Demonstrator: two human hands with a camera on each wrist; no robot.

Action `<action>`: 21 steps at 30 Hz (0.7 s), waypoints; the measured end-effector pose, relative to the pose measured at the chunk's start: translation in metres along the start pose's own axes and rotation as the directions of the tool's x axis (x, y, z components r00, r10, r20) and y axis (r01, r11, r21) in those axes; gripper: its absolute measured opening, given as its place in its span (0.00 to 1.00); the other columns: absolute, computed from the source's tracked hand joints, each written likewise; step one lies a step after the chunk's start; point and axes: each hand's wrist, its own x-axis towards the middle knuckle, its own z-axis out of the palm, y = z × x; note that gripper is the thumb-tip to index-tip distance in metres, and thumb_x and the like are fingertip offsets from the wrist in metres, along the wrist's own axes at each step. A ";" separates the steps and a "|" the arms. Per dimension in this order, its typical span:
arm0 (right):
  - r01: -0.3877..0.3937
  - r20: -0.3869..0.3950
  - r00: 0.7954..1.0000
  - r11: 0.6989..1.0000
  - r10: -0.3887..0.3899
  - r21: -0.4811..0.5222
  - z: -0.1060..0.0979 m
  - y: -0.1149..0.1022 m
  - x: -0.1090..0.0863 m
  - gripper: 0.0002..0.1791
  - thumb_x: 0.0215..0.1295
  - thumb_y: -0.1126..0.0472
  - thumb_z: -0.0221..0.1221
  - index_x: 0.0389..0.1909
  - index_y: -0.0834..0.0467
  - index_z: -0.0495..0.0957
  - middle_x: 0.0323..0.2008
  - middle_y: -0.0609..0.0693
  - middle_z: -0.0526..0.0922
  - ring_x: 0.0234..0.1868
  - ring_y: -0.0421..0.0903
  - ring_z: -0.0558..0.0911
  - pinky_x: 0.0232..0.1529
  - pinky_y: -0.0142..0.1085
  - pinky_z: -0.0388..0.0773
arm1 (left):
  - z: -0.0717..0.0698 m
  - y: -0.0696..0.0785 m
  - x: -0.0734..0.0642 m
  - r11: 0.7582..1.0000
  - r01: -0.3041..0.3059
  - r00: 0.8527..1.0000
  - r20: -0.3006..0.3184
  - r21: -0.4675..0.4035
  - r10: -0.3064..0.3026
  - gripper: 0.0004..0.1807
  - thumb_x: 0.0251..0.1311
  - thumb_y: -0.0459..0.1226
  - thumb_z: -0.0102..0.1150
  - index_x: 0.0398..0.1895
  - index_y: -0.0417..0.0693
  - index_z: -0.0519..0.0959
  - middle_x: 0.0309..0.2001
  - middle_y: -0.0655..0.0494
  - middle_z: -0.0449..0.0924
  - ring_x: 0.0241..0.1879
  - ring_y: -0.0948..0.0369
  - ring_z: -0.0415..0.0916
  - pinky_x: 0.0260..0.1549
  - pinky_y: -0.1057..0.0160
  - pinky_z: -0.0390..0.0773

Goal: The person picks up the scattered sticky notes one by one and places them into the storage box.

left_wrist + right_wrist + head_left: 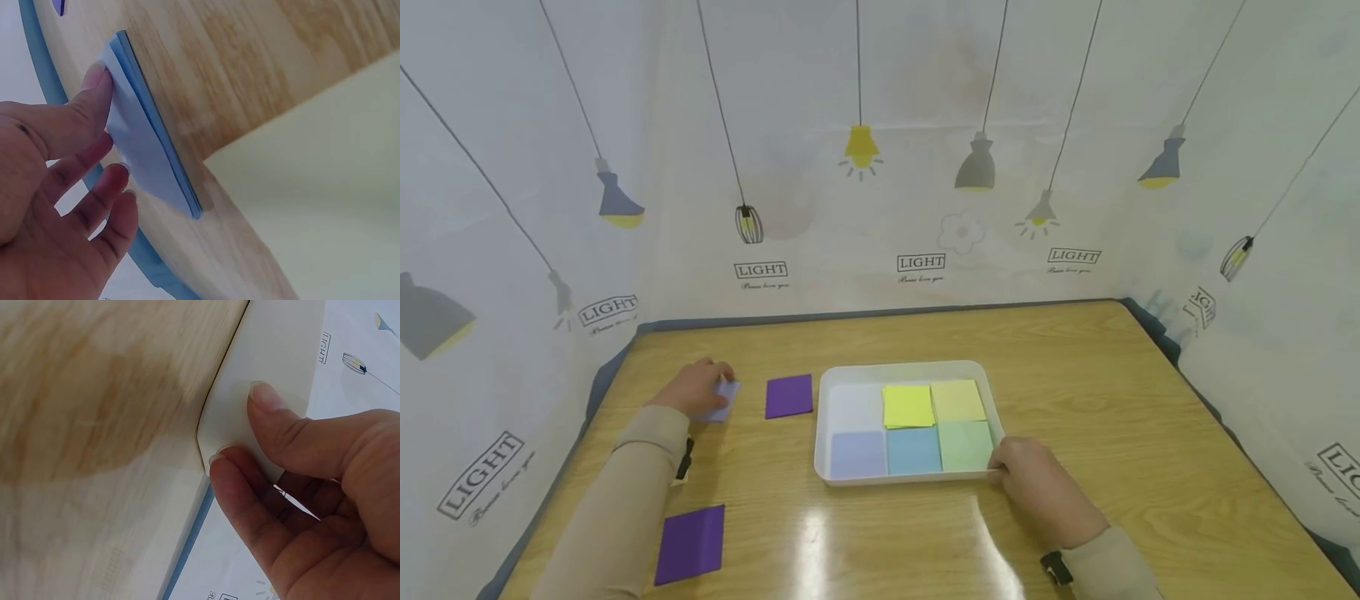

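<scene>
My left hand (700, 390) is at the left side of the table, pinching a pad of light blue sticky notes (140, 119). Its thumb lies on the pad's upper face, and the other fingers are at the edge. At the table's centre stands a white tray (895, 481) with sticky-note pads inside: bright yellow (907, 406), pale yellow (958, 401), lavender (858, 454), blue (913, 451) and green (966, 446). The tray's back left part shows bare white. My right hand (1037, 487) grips the tray's near right corner between thumb and fingers.
A purple square pad (789, 396) lies between the left hand and the tray. Another purple square (690, 545) is nearer me, beside the left forearm. Close below the left wrist, a pale yellow sheet (325, 169) shows. Lamp-printed curtains (880, 208) surround the table.
</scene>
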 end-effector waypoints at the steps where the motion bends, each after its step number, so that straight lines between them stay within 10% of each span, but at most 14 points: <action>1: 0.000 0.000 1.000 1.000 0.000 -0.002 0.000 0.000 0.000 0.05 0.59 0.68 0.68 0.25 0.58 0.87 0.27 0.45 0.83 0.32 0.37 0.80 0.35 0.34 0.82 | 0.000 -0.001 0.000 1.000 0.002 1.000 -0.001 -0.005 -0.002 0.22 0.59 0.34 0.69 0.56 0.40 0.77 0.55 0.33 0.75 0.53 0.38 0.76 0.52 0.39 0.77; 21: 0.022 -0.010 1.000 1.000 -0.022 -0.007 0.000 0.001 -0.002 0.04 0.59 0.67 0.68 0.26 0.57 0.87 0.27 0.45 0.83 0.31 0.36 0.80 0.34 0.32 0.81 | 0.001 -0.007 -0.001 0.995 0.094 0.996 0.004 -0.018 -0.094 0.19 0.62 0.37 0.66 0.52 0.38 0.73 0.52 0.35 0.74 0.48 0.44 0.76 0.50 0.42 0.77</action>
